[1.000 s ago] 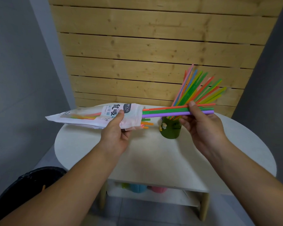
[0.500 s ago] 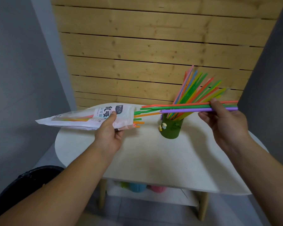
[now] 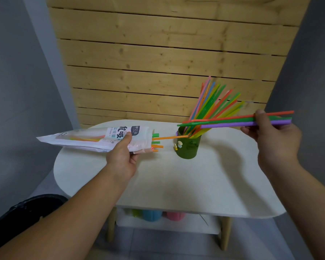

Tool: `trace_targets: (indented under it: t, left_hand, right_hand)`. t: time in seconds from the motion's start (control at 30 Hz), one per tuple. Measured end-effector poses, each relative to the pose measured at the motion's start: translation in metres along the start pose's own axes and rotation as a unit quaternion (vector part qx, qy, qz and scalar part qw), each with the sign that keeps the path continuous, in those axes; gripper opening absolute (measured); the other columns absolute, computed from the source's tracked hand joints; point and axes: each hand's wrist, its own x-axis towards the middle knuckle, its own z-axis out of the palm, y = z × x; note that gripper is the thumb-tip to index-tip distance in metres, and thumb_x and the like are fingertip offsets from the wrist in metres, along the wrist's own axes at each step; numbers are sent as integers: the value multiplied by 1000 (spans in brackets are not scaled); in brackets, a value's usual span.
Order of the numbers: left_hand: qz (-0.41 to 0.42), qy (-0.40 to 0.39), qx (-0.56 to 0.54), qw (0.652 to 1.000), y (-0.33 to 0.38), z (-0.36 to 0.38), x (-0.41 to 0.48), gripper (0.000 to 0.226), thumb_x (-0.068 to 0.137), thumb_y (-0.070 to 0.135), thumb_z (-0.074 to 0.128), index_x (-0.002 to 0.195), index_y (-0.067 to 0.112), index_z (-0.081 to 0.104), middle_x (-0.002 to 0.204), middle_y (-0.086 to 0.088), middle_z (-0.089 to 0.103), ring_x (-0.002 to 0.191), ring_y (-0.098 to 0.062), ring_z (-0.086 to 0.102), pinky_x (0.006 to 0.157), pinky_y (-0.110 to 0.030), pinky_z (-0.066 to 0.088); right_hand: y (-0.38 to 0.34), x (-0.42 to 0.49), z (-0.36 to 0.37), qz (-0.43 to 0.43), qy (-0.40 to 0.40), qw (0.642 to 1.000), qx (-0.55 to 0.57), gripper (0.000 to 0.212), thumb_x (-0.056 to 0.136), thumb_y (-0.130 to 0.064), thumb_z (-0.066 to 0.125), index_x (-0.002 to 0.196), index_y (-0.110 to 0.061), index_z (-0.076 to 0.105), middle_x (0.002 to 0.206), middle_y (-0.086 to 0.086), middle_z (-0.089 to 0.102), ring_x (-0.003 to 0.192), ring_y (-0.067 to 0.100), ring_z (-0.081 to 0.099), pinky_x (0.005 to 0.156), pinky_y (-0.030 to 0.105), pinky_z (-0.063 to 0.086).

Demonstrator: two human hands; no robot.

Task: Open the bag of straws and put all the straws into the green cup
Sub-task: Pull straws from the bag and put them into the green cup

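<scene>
Above green cup [image 3: 188, 147], right hand [image 3: 274, 139] pinches straws [image 3: 233, 121] (three).

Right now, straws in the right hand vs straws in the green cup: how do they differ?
The straws in the right hand are a few, lying near-horizontal in the air, pinched by the right hand. The straws in the green cup are many, standing tilted and fanned out, unheld. Both are thin, bright and mixed in colour.

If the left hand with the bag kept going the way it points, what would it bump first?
Probably the green cup: the left hand aims the bag at it, though depth is unclear.
</scene>
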Motion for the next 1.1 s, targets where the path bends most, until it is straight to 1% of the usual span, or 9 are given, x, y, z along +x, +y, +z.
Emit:
trace_targets:
  t: [0.13,0.27,0.4,0.47,0.63,0.7,0.83,1.0,1.1]
  left_hand:
    - [-1,-15,13,1000,-4,2,-1,43,91,11,73,132,10,58,119,-8,73,85,-18,73,41,-29,57]
    - [-1,-15,14,1000,-7,2,0,46,90,12,74,132,12,58,117,-7,74,87,-16,74,50,-28,61]
    - [3,-19,23,1000,-8,2,2,42,89,13,75,128,15,59,115,-6,75,85,-16,75,49,-26,61]
    - [5,-20,21,1000,-7,1,3,42,89,12,75,127,15,59,114,-6,76,86,-16,75,52,-28,62]
    - [10,-26,35,999,-6,-2,5,43,87,14,77,127,14,62,118,-6,75,99,-20,75,66,-32,64]
    - [11,-30,42,999,-6,-3,6,42,87,15,77,127,15,62,118,-6,75,101,-20,74,68,-31,63]
    - [14,-40,37,998,-8,-3,5,41,87,13,76,126,16,62,117,-7,76,97,-20,75,65,-32,64]
    - [12,-47,26,998,-8,-3,4,33,88,11,76,118,17,64,111,-5,77,82,-15,78,63,-31,64]
    - [10,-59,36,998,-6,-4,3,23,89,12,74,109,18,65,106,-3,77,74,-12,77,54,-27,62]
  right_hand:
    - [0,0,2,-42,-8,997,-66,18,86,-33,71,80,-16,71,67,-5,75,65,21,76,65,33,63]
    - [1,0,15,-74,-26,990,-121,17,86,-37,70,81,-21,71,66,-5,74,63,17,75,66,39,63]
    - [8,-2,32,-85,-58,984,-148,11,92,-29,68,81,-29,66,75,-4,73,63,13,74,59,31,63]
    - [14,-2,40,-77,-68,982,-159,10,92,-26,68,83,-25,66,77,-2,72,63,12,73,58,29,62]
    - [30,1,56,-57,-114,970,-209,19,92,-26,68,95,-8,68,87,8,74,73,19,74,67,46,63]
    - [36,1,63,-53,-121,966,-223,24,91,-29,69,92,-4,68,81,7,72,71,21,71,69,50,61]
    - [46,5,75,-40,-135,958,-249,23,89,-29,70,84,-7,68,73,2,68,69,24,66,69,53,59]
    - [55,8,86,-16,-142,955,-261,27,88,-29,69,88,-2,68,81,14,71,78,34,70,70,55,59]
    - [53,8,88,-27,-110,964,-241,25,88,-34,69,78,-11,64,73,3,67,77,30,70,68,55,59]
